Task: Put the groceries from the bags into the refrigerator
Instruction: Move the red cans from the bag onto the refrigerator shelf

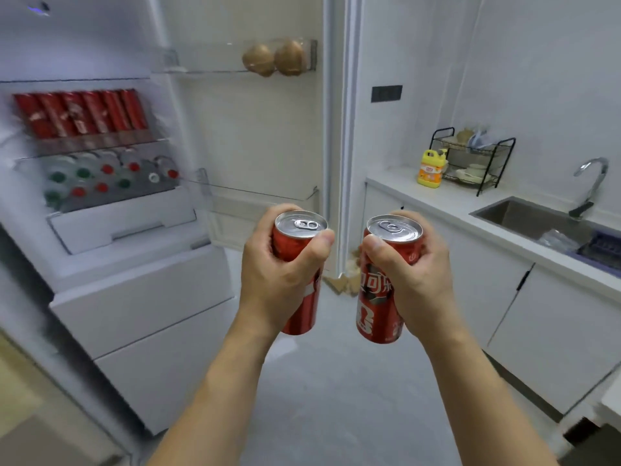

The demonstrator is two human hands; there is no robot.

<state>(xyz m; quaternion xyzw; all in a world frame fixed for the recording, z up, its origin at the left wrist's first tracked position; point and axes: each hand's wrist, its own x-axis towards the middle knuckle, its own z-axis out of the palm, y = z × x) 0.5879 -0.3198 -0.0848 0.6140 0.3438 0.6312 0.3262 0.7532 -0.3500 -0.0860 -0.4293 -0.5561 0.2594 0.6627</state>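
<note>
Two cans at once here, one per hand, which makes sense if you want fewer trips to the fridge point(141, 297). The left hand point(279, 277) is wrapped around the left can point(297, 237), fingers behind and thumb across the front just under the rim, so that grip is clenched on the can. The right hand point(413, 280) does the mirror image on the right can point(386, 297), thumb over the front near the top. Both cans stand upright with the pull tabs facing up, probably so they can go straight onto a shelf without turning. They sit side by side with a gap between them, out in front of the open fridge and a bit to its right, roughly level with the edge of the fridge door point(339, 163). Each can pokes out above and below its hand, so the grip is around the upper middle of the body. Inside the fridge, a row of red cans point(80, 112) already stands on one shelf, with bottles point(111, 178) lying caps-out on the shelf just below, so my guess is these two join that red row. Two brown round things point(274, 58) sit in the top door rack. Right of the fridge there's the worktop point(403, 186) with a yellow dish soap bottle point(431, 169).
</note>
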